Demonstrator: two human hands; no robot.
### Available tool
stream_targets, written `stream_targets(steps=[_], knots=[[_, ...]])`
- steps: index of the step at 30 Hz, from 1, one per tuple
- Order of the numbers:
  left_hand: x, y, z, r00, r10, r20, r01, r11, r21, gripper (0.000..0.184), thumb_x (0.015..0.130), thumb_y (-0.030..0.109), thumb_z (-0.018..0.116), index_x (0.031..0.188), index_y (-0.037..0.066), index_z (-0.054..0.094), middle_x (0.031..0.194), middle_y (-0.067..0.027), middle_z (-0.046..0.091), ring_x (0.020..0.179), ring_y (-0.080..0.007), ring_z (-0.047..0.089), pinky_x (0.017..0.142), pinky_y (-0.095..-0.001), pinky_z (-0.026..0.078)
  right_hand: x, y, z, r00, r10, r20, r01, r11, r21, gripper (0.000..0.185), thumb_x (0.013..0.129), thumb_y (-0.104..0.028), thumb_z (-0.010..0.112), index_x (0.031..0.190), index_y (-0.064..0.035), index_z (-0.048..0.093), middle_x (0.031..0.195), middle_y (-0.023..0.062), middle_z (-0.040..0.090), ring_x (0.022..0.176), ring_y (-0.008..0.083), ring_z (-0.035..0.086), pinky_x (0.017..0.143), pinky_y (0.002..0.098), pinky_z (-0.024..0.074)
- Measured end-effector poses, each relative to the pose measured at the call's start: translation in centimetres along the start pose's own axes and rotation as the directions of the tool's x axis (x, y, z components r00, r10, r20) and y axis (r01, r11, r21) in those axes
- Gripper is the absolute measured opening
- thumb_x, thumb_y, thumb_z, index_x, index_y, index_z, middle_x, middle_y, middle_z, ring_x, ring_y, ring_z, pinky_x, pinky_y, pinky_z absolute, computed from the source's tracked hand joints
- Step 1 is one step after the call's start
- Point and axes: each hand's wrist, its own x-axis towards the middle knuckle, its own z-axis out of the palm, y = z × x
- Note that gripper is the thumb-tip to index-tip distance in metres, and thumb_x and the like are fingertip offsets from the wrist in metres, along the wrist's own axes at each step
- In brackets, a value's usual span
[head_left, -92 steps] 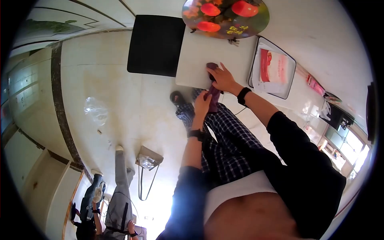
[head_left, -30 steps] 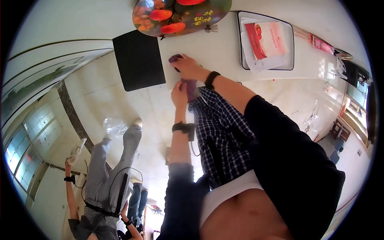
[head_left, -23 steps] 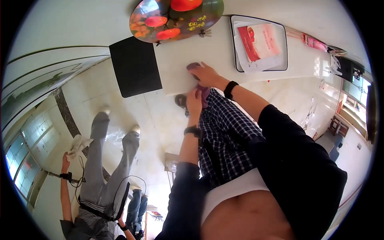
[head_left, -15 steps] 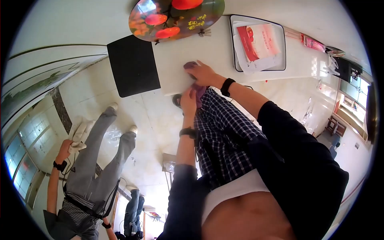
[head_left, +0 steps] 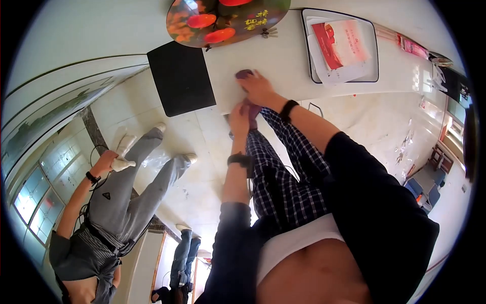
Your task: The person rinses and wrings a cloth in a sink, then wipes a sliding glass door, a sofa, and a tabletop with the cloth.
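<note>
A dark purple cloth (head_left: pixel 244 74) stretches between my hands at the front edge of the white table. My right hand (head_left: pixel 259 89) lies over its far end on the tabletop, fingers curled round the fabric and slightly blurred. Closer to my body, at the table's edge, my left hand (head_left: pixel 239 121) grips the lower part, where some cloth hangs beside the fingers. The fingertips of the left hand are partly hidden.
A black mat (head_left: pixel 182 78) overhangs the table edge at the left. Behind it stands an oval board (head_left: pixel 233 30) with painted persimmons. A rimmed tray (head_left: pixel 377 61) holds papers and a red-and-white booklet. At the left, a person in grey trousers (head_left: pixel 114 202) holds something whitish.
The view has shifted, so table items appear higher and farther right. My left hand has moved closer to my right hand. The person at the left appears turned and nearer.
</note>
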Motion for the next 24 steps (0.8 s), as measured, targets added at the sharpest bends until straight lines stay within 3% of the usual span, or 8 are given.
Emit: stream_targets(steps=[6, 10, 13, 16, 17, 20, 21, 24], knots=[[-1.4, 1.8, 2.9, 0.988, 0.109, 0.11, -0.102, 0.993, -0.066, 0.028, 0.084, 0.023, 0.058, 0.104, 0.003, 0.061, 0.097, -0.0203, 0.062, 0.091, -0.0365, 0.058, 0.079, -0.0407, 0.046, -3.0, 1.5, -1.3, 0.974, 0.178, 0.138, -0.145, 0.965, -0.219, 0.043, 0.076, -0.01, 0.05, 0.118, -0.0073, 0.051, 0.12, 0.0107, 0.054, 0.118, 0.0279, 0.044, 0.108, 0.0465, 0.0226], [-1.4, -0.4, 0.7, 0.99, 0.095, 0.107, -0.083, 0.99, -0.116, 0.03, 0.085, 0.025, 0.057, 0.104, 0.002, 0.06, 0.098, -0.0195, 0.063, 0.092, -0.0361, 0.058, 0.081, -0.0402, 0.046, -1.5, -1.2, 0.6, 0.956, 0.294, 0.005, -0.284, 0.928, -0.243, 0.041, 0.077, -0.012, 0.051, 0.118, -0.008, 0.05, 0.113, 0.0107, 0.056, 0.117, 0.0275, 0.044, 0.107, 0.0459, 0.0238], [-0.6, -3.4, -2.6, 0.996, 0.013, 0.088, -0.009, 0.999, -0.05, 0.032, 0.086, 0.028, 0.056, 0.106, 0.003, 0.06, 0.102, -0.0186, 0.062, 0.095, -0.0352, 0.058, 0.084, -0.0394, 0.044, 1.1, -2.9, 2.8, 0.975, 0.16, -0.153, -0.184, 0.97, -0.159, 0.037, 0.076, -0.012, 0.052, 0.113, -0.0086, 0.053, 0.106, 0.0118, 0.058, 0.115, 0.0283, 0.045, 0.106, 0.0458, 0.0256], [0.6, -4.8, -5.7, 0.992, 0.017, 0.124, 0.0, 0.99, -0.139, 0.032, 0.086, 0.029, 0.056, 0.107, 0.005, 0.06, 0.103, -0.0196, 0.061, 0.097, -0.0367, 0.055, 0.085, -0.0411, 0.044, 3.3, -5.9, 2.9, 0.984, 0.168, -0.054, -0.174, 0.976, -0.133, 0.03, 0.076, -0.012, 0.053, 0.106, -0.0083, 0.055, 0.103, 0.0111, 0.058, 0.111, 0.0288, 0.046, 0.106, 0.0459, 0.0266], [0.6, -5.6, -5.9, 0.997, 0.002, 0.08, 0.002, 0.999, -0.047, 0.031, 0.086, 0.029, 0.056, 0.107, 0.006, 0.06, 0.103, -0.0206, 0.06, 0.101, -0.0386, 0.052, 0.085, -0.0432, 0.043, 3.5, -6.4, 3.4, 0.987, 0.153, -0.048, -0.159, 0.974, -0.162, 0.029, 0.077, -0.012, 0.052, 0.105, -0.0086, 0.055, 0.103, 0.01, 0.058, 0.11, 0.0284, 0.046, 0.106, 0.0458, 0.0264], [0.5, -6.6, -7.0, 0.996, 0.02, 0.092, -0.012, 0.996, -0.087, 0.029, 0.086, 0.028, 0.056, 0.106, 0.007, 0.061, 0.103, -0.0214, 0.059, 0.102, -0.0401, 0.049, 0.085, -0.0448, 0.042, 3.7, -7.3, 5.4, 0.994, 0.108, -0.025, -0.111, 0.962, -0.25, 0.025, 0.079, -0.012, 0.051, 0.103, -0.0092, 0.056, 0.103, 0.007, 0.059, 0.108, 0.0271, 0.047, 0.106, 0.0456, 0.0258], [0.2, -6.2, -7.2, 0.997, 0.022, 0.078, -0.017, 0.998, -0.066, 0.028, 0.086, 0.026, 0.057, 0.104, 0.005, 0.061, 0.1, -0.0209, 0.061, 0.099, -0.0385, 0.053, 0.084, -0.0428, 0.043, 3.4, -7.7, 5.1, 0.995, 0.097, -0.01, -0.096, 0.955, -0.28, 0.048, 0.07, -0.01, 0.056, 0.117, -0.0078, 0.05, 0.1, 0.006, 0.059, 0.108, 0.0249, 0.047, 0.109, 0.0423, 0.0226], [-0.7, -4.5, -6.9, 0.995, 0.091, 0.036, -0.086, 0.99, -0.116, 0.028, 0.085, 0.025, 0.057, 0.102, 0.003, 0.061, 0.096, -0.0203, 0.063, 0.092, -0.0367, 0.058, 0.081, -0.0404, 0.045, 2.6, -6.9, 3.9, 0.997, 0.074, 0.023, -0.063, 0.952, -0.299, 0.046, 0.071, -0.01, 0.055, 0.116, -0.0084, 0.05, 0.101, 0.005, 0.06, 0.109, 0.0221, 0.048, 0.109, 0.0422, 0.0228]])
